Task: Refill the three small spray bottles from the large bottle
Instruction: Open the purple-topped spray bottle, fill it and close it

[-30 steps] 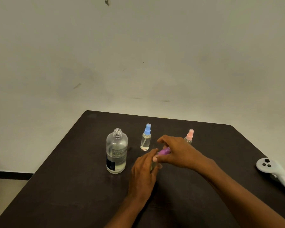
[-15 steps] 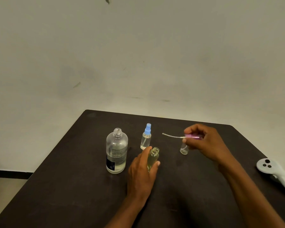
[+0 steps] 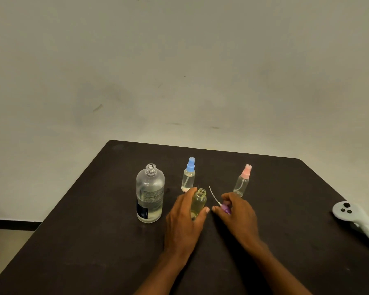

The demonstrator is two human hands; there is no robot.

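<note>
At table (image 3: 94,241) centre, uncapped small bottle (image 3: 199,202): upright, threaded neck open, yellowish tint; fill level hard to read behind the hand.
Left hand (image 3: 185,218): wrapped round the small bottle's body, thumb on its right side, fingers on its left; firm hold, bottle base on or just above the table, cannot tell which.
Right hand (image 3: 237,213): low, just right of the small bottle; fingertips pinch the purple spray head (image 3: 225,208).
Dip tube (image 3: 213,194): thin and pale, sticks up and away from the spray head, slanting toward the small bottle's neck but clear of it.
Large bottle (image 3: 150,192): stands upright left of the left hand, near but apart; mouth uncapped, clear liquid in the lower part.
Key relation: large bottle lies on the left hand's side, long axis vertical, mouth above the small bottle's neck. Left hand is nearer, yet occupied; right hand would have to reach across the small bottle.
Judgement, next step: put the spray head down, then free one hand to tip the large bottle over the small neck.
Risk: narrow neck and wide mouth make a spill likely if tipped fast.
Blue-capped spray bottle (image 3: 188,175): capped, upright, behind the small bottle.
Pink-capped spray bottle (image 3: 242,182): capped, upright, behind the right hand.
Controller (image 3: 358,220): at the table's right edge, well apart.
</note>
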